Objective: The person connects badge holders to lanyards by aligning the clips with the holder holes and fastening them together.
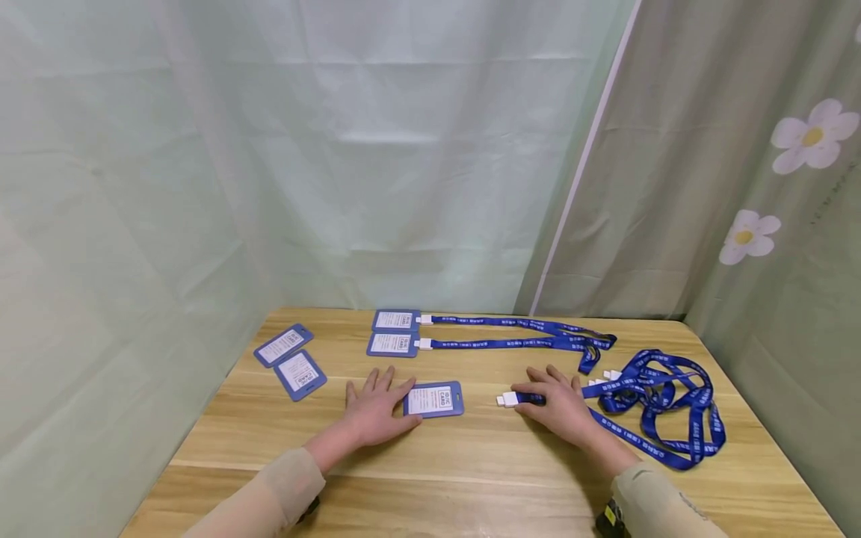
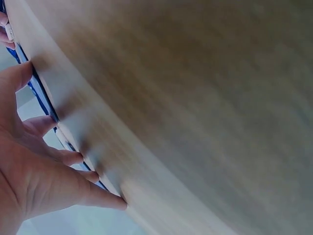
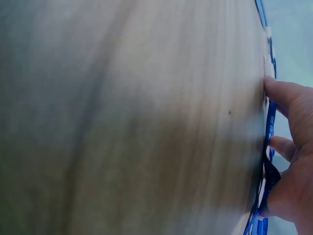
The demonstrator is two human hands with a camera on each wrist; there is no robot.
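Observation:
A blue badge holder with a white ID card lies near the table's middle. My left hand rests beside it with fingers spread, thumb and index finger touching its left end. Just to the right, my right hand pinches a dark blue lanyard between thumb and index finger, behind its white clip. That clip points at the badge holder's slotted end, with a gap between them. In the left wrist view, the fingertips meet the tabletop. Part of the lanyard is hidden under my right hand.
Two more badge holders lie at the left. Along the back, two holders are joined to straightened lanyards. Loose lanyards lie tangled at the right, white clips among them. Curtains hang behind the wooden table.

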